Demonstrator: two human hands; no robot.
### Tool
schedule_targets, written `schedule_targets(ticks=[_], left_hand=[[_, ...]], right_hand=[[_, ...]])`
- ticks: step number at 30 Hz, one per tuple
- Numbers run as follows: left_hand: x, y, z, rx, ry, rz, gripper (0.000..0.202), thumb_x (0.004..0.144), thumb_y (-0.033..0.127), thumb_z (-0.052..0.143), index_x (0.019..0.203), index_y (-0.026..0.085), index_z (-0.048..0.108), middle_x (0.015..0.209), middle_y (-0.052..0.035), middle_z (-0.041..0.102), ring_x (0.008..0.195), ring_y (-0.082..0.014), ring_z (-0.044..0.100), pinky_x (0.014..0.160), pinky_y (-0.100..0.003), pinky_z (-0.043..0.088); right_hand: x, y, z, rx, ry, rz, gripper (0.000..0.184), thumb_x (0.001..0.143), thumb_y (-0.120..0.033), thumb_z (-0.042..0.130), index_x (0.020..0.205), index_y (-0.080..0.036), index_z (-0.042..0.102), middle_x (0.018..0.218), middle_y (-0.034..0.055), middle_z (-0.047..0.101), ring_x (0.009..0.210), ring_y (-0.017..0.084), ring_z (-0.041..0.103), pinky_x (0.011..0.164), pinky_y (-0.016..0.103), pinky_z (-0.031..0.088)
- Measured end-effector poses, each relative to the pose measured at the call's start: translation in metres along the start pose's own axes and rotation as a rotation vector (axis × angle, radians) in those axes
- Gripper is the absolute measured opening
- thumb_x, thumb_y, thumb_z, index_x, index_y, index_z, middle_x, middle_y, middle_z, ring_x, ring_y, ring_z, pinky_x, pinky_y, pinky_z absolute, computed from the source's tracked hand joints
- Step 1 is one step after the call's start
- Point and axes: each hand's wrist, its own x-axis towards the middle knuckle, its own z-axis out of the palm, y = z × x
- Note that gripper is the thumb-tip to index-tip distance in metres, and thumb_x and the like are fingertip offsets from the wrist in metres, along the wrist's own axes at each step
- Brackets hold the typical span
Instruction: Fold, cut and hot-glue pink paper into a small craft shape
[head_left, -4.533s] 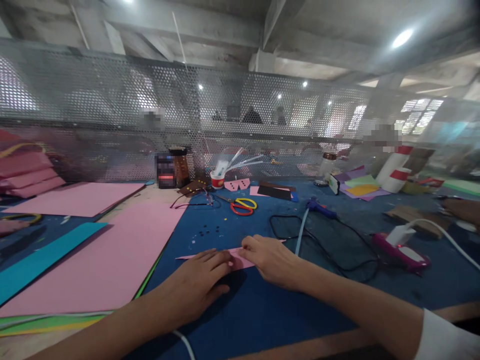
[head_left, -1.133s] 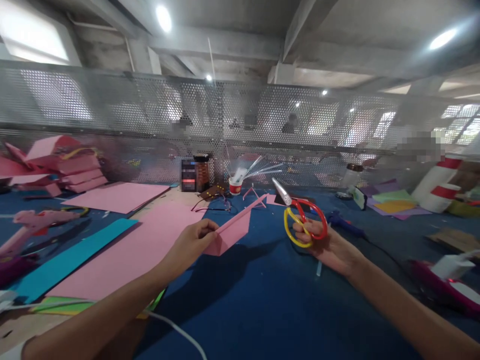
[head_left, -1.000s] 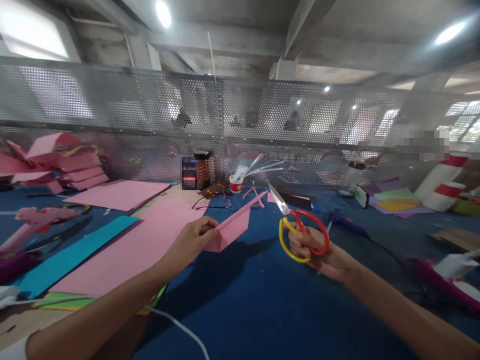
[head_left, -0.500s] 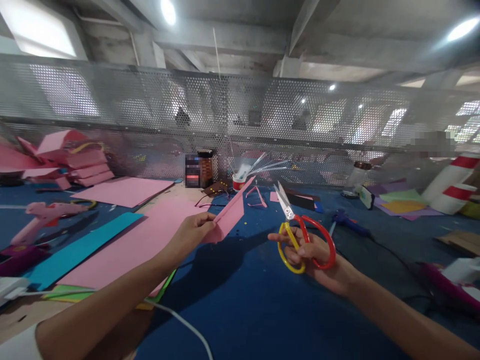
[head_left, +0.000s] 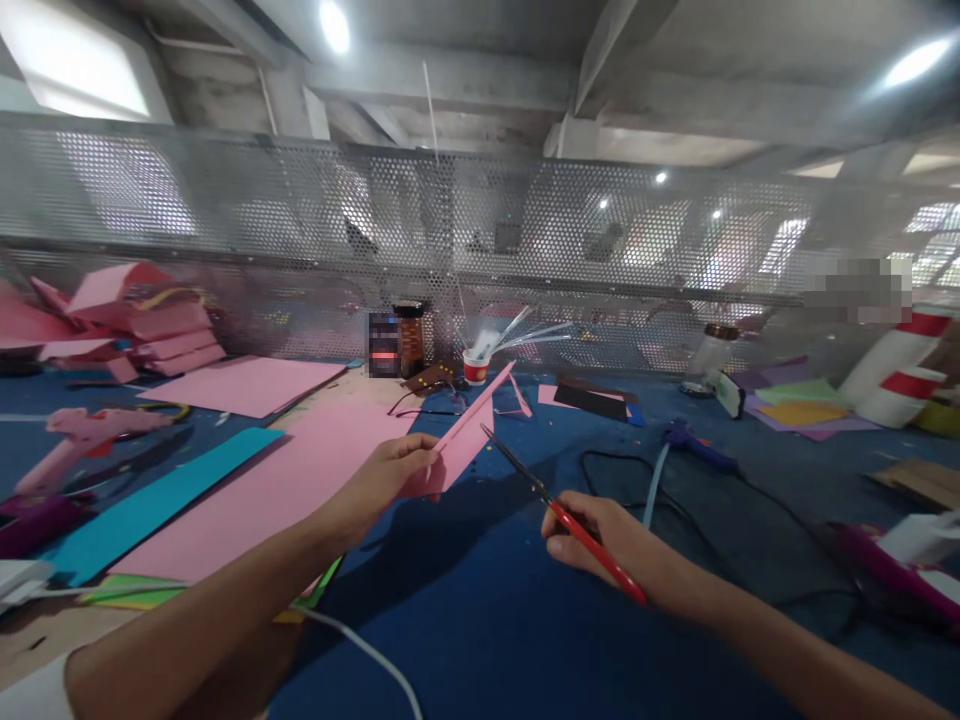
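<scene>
My left hand [head_left: 386, 480] pinches the near end of a folded pink paper strip [head_left: 466, 435] and holds it up above the blue table, its far tip pointing away and to the right. My right hand [head_left: 604, 535] grips red-handled scissors [head_left: 562, 515], seen edge-on. Their dark blades point up and left, and the tips reach the lower edge of the pink strip.
Large pink sheets [head_left: 277, 480], a teal strip [head_left: 142, 500] and a pink glue gun [head_left: 82, 430] lie to the left. A red-and-white cup [head_left: 472, 367], a dark jar [head_left: 409, 338], black cable [head_left: 675, 500] and a blue glue gun [head_left: 694, 445] sit beyond. A perforated metal screen [head_left: 480, 250] backs the table.
Both hands first pressed the pink strip flat on the table. My left hand then lifted it, my right took the scissors, turned them edge-on and brought the blades to the strip.
</scene>
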Motion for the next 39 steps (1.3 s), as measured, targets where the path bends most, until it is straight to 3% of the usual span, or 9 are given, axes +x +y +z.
schedule_targets(ticks=[4,10,16,25,30,34,39], left_hand=[[-0.008,0.0,0.006,-0.113,-0.049,-0.071,0.014,0.079,0.032,0.063,0.085,0.02,0.064,0.068,0.0009,0.063,0.062,-0.0162,0.06,0.066,-0.028,0.049],[-0.017,0.007,0.015,-0.172,-0.149,-0.037,0.019,0.08,0.038,0.067,0.077,0.02,0.064,0.071,0.0001,0.062,0.065,-0.0149,0.057,0.065,-0.026,0.048],[-0.012,0.0,0.013,-0.154,0.007,-0.092,0.023,0.067,0.032,0.078,0.074,0.019,0.061,0.064,0.0048,0.058,0.055,-0.0097,0.049,0.054,-0.021,0.04],[-0.008,0.005,0.004,-0.031,0.082,-0.005,0.027,0.069,0.04,0.076,0.074,0.017,0.062,0.07,0.0006,0.061,0.065,-0.0142,0.055,0.063,-0.026,0.046],[-0.01,0.008,0.003,-0.045,0.091,0.025,0.03,0.071,0.041,0.075,0.082,0.015,0.066,0.078,-0.0028,0.067,0.069,-0.016,0.059,0.065,-0.027,0.046],[-0.011,0.011,0.003,-0.014,0.136,0.011,0.03,0.069,0.043,0.075,0.077,0.016,0.065,0.072,-0.002,0.066,0.064,-0.0163,0.059,0.058,-0.026,0.044],[-0.016,0.013,0.007,-0.081,0.04,-0.027,0.028,0.069,0.043,0.077,0.078,0.018,0.067,0.069,-0.0003,0.066,0.06,-0.0151,0.058,0.055,-0.025,0.042]], right_hand=[[0.006,0.008,0.004,-0.04,0.042,-0.012,0.025,0.09,-0.041,0.061,0.09,-0.016,0.057,0.074,-0.0024,0.053,0.062,0.01,0.044,0.057,0.022,0.036],[0.005,0.011,0.01,-0.054,0.041,0.031,0.025,0.088,-0.042,0.062,0.091,-0.018,0.058,0.08,-0.0005,0.058,0.064,0.012,0.049,0.058,0.023,0.038],[0.005,0.012,0.014,-0.162,0.054,0.009,0.017,0.088,-0.035,0.059,0.09,-0.019,0.057,0.076,-0.0017,0.059,0.063,0.012,0.05,0.056,0.023,0.035],[-0.003,0.001,0.007,-0.367,0.062,-0.001,0.014,0.092,-0.035,0.054,0.092,-0.021,0.051,0.087,0.0011,0.063,0.072,0.015,0.055,0.063,0.025,0.036],[-0.006,0.001,0.004,-0.456,0.059,0.02,0.018,0.092,-0.037,0.055,0.09,-0.02,0.05,0.089,0.0021,0.064,0.073,0.016,0.056,0.064,0.027,0.035],[-0.007,-0.001,0.003,-0.444,0.042,0.028,0.022,0.092,-0.042,0.054,0.088,-0.02,0.051,0.089,0.0018,0.064,0.074,0.017,0.056,0.064,0.026,0.035],[-0.006,-0.005,0.002,-0.415,-0.005,0.039,0.023,0.09,-0.041,0.057,0.083,-0.02,0.051,0.085,0.0006,0.063,0.072,0.015,0.055,0.062,0.025,0.034]])
